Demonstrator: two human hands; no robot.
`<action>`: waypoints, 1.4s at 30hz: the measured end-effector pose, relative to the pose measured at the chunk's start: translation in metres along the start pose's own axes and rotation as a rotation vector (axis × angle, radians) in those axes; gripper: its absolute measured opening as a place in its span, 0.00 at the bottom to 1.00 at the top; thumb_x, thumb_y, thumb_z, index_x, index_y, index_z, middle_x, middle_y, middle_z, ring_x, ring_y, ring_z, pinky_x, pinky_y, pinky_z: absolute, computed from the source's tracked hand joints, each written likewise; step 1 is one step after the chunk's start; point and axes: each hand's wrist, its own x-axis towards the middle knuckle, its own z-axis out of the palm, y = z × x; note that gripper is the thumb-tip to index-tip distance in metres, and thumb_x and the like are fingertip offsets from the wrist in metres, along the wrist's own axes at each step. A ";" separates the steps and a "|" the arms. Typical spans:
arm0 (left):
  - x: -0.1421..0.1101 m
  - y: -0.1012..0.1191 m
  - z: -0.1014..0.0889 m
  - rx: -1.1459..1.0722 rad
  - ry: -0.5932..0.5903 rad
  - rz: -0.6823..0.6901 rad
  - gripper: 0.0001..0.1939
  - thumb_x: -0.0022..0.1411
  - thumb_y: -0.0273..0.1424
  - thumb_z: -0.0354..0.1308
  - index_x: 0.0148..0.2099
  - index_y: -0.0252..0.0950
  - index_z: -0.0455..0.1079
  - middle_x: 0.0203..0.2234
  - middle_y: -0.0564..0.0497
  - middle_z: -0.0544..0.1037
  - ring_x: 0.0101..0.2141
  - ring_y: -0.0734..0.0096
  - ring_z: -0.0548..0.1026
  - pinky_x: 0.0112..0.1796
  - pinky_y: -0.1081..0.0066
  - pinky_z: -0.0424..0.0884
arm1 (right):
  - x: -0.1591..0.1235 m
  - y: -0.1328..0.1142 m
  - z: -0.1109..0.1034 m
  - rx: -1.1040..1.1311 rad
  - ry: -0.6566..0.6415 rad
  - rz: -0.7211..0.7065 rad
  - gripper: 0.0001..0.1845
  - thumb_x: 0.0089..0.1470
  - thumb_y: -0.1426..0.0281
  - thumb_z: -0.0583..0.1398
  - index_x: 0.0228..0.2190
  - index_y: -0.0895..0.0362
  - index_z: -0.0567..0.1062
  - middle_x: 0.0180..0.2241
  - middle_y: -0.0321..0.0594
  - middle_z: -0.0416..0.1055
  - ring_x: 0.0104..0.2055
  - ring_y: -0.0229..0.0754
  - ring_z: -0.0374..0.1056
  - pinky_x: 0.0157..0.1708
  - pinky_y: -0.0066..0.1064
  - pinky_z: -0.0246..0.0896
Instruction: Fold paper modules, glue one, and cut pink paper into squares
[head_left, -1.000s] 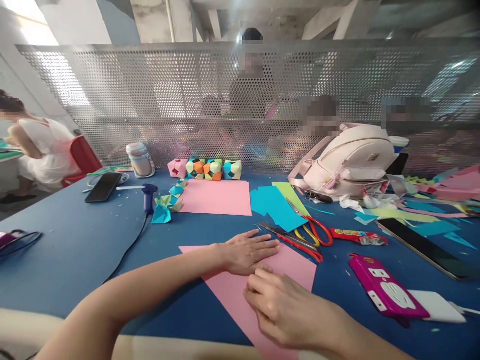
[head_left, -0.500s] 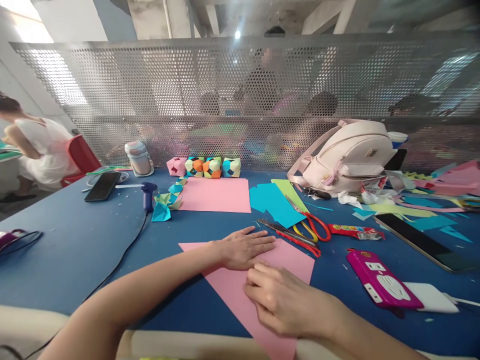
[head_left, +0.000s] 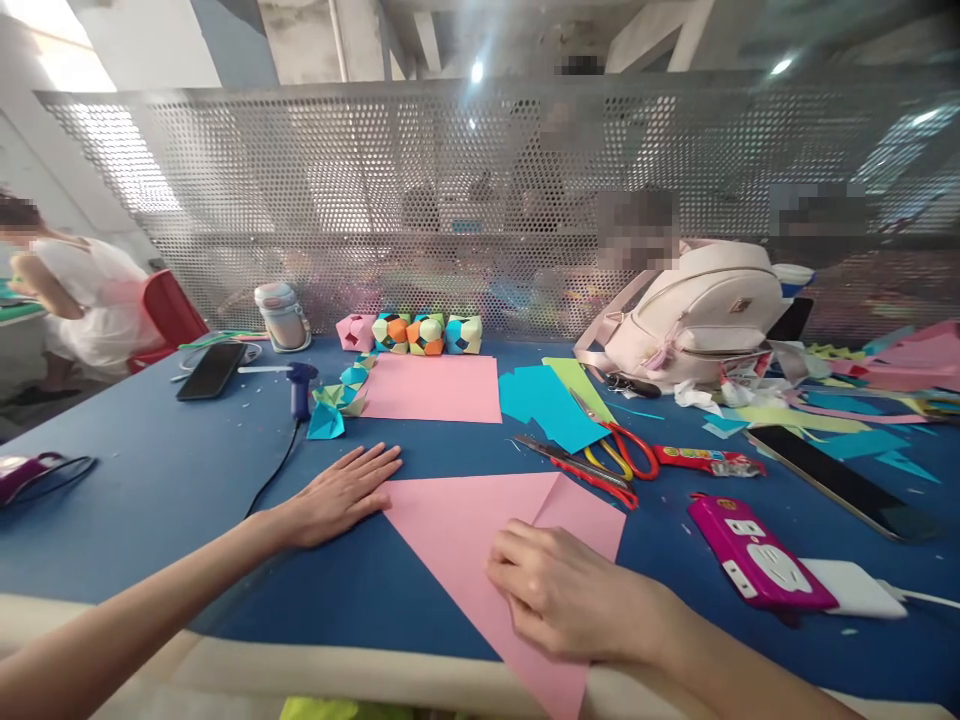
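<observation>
A folded sheet of pink paper [head_left: 465, 520] lies at the front of the table, its lower tip reaching over the edge. A crease runs down from its top corner toward my right hand [head_left: 559, 592], which is closed on the paper with curled fingers; the fingertips are partly hidden. Flat on the table, my left hand [head_left: 346, 495] has its fingers stretched out, touching or very near the sheet's left corner. Just above the sheet lie red-handled scissors [head_left: 577, 468], with red-and-yellow-handled scissors [head_left: 619, 440] beside them.
Pink sheets [head_left: 435, 388], blue sheets [head_left: 551, 405] and folded paper balls [head_left: 427, 335] lie farther back. A blue glue gun [head_left: 300, 390] trails its cord on the left. To the right are a purple power strip [head_left: 757, 555], a phone [head_left: 832, 480] and a backpack [head_left: 697, 310].
My left hand has moved left from the middle of the pink paper to its left corner. My right hand stays at nearly the same spot on the paper.
</observation>
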 end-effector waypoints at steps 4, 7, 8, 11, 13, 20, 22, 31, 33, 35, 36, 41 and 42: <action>0.002 0.014 0.002 0.000 0.190 0.013 0.21 0.68 0.40 0.41 0.53 0.38 0.70 0.56 0.45 0.70 0.55 0.59 0.67 0.56 0.60 0.61 | 0.000 0.000 -0.001 -0.006 -0.008 -0.002 0.08 0.50 0.77 0.53 0.32 0.59 0.71 0.34 0.43 0.68 0.37 0.43 0.59 0.29 0.33 0.51; 0.013 0.028 -0.009 -0.053 0.180 -0.035 0.16 0.63 0.35 0.47 0.46 0.36 0.72 0.44 0.43 0.74 0.44 0.60 0.72 0.47 0.63 0.67 | 0.001 -0.001 -0.003 -0.006 -0.011 0.009 0.09 0.50 0.78 0.53 0.32 0.59 0.71 0.34 0.43 0.68 0.37 0.43 0.60 0.29 0.33 0.51; 0.017 0.032 -0.014 -0.097 0.130 -0.084 0.16 0.61 0.34 0.49 0.46 0.35 0.71 0.42 0.43 0.74 0.43 0.59 0.72 0.45 0.64 0.67 | 0.001 -0.002 -0.003 -0.007 -0.012 0.009 0.09 0.50 0.78 0.53 0.32 0.59 0.71 0.35 0.43 0.68 0.37 0.43 0.60 0.30 0.33 0.52; 0.026 0.035 -0.031 -0.223 -0.023 -0.188 0.13 0.55 0.33 0.51 0.40 0.35 0.71 0.33 0.47 0.76 0.35 0.61 0.73 0.35 0.68 0.67 | 0.001 -0.001 -0.002 -0.017 -0.005 -0.009 0.09 0.51 0.78 0.53 0.32 0.59 0.71 0.35 0.43 0.68 0.37 0.42 0.60 0.30 0.33 0.52; 0.029 0.033 -0.038 -0.263 -0.073 -0.181 0.10 0.54 0.34 0.50 0.34 0.36 0.71 0.27 0.51 0.75 0.30 0.66 0.72 0.29 0.72 0.64 | 0.001 0.002 0.001 -0.024 0.017 -0.025 0.08 0.52 0.78 0.53 0.32 0.59 0.71 0.34 0.43 0.68 0.36 0.42 0.59 0.29 0.32 0.51; 0.023 0.019 -0.039 -0.607 -0.152 -0.259 0.11 0.53 0.38 0.51 0.31 0.36 0.66 0.21 0.54 0.69 0.23 0.72 0.68 0.22 0.75 0.63 | 0.008 0.013 0.009 -0.071 0.134 -0.089 0.09 0.54 0.78 0.52 0.28 0.59 0.71 0.31 0.42 0.67 0.33 0.40 0.58 0.29 0.32 0.50; 0.020 0.014 -0.040 -0.595 -0.112 -0.273 0.11 0.52 0.39 0.52 0.31 0.36 0.67 0.21 0.54 0.69 0.22 0.72 0.67 0.22 0.74 0.63 | 0.014 0.013 0.009 -0.099 0.127 -0.099 0.09 0.54 0.79 0.52 0.30 0.60 0.71 0.32 0.43 0.67 0.33 0.41 0.59 0.30 0.32 0.51; 0.014 -0.024 -0.044 -0.370 0.071 -0.251 0.15 0.55 0.39 0.48 0.36 0.35 0.71 0.28 0.52 0.75 0.30 0.69 0.72 0.31 0.75 0.66 | 0.053 0.001 0.002 -0.241 0.052 -0.145 0.12 0.59 0.78 0.49 0.34 0.62 0.72 0.35 0.46 0.68 0.35 0.43 0.61 0.32 0.34 0.54; 0.012 -0.032 -0.039 -0.263 0.130 -0.260 0.16 0.57 0.35 0.46 0.39 0.35 0.72 0.32 0.50 0.77 0.34 0.67 0.73 0.35 0.73 0.68 | 0.057 0.001 0.001 -0.239 0.042 -0.155 0.13 0.59 0.78 0.49 0.34 0.62 0.72 0.35 0.46 0.69 0.36 0.43 0.61 0.33 0.33 0.55; 0.008 -0.036 -0.034 -0.155 0.200 -0.259 0.16 0.57 0.30 0.45 0.41 0.34 0.72 0.37 0.46 0.76 0.38 0.63 0.73 0.41 0.69 0.67 | 0.059 0.002 0.001 -0.229 0.046 -0.156 0.13 0.59 0.78 0.49 0.34 0.62 0.72 0.36 0.46 0.69 0.37 0.44 0.61 0.34 0.33 0.56; 0.005 -0.035 -0.031 -0.085 0.242 -0.251 0.16 0.58 0.27 0.44 0.42 0.34 0.72 0.38 0.44 0.75 0.40 0.61 0.73 0.42 0.67 0.67 | 0.058 0.002 0.002 -0.223 0.052 -0.154 0.13 0.59 0.78 0.48 0.34 0.62 0.73 0.36 0.46 0.69 0.38 0.44 0.61 0.35 0.33 0.56; -0.005 0.007 -0.015 0.169 0.369 -0.025 0.15 0.62 0.23 0.44 0.42 0.34 0.71 0.42 0.41 0.73 0.41 0.59 0.71 0.43 0.62 0.68 | 0.055 0.000 0.006 -0.215 0.083 -0.133 0.14 0.59 0.78 0.48 0.36 0.63 0.73 0.37 0.47 0.69 0.39 0.44 0.62 0.37 0.33 0.58; -0.006 0.022 -0.011 0.122 0.353 0.056 0.14 0.64 0.25 0.44 0.43 0.34 0.71 0.43 0.42 0.73 0.42 0.61 0.71 0.44 0.63 0.68 | 0.054 0.000 0.007 -0.216 0.087 -0.127 0.14 0.59 0.78 0.48 0.36 0.63 0.73 0.37 0.47 0.69 0.38 0.44 0.62 0.36 0.33 0.59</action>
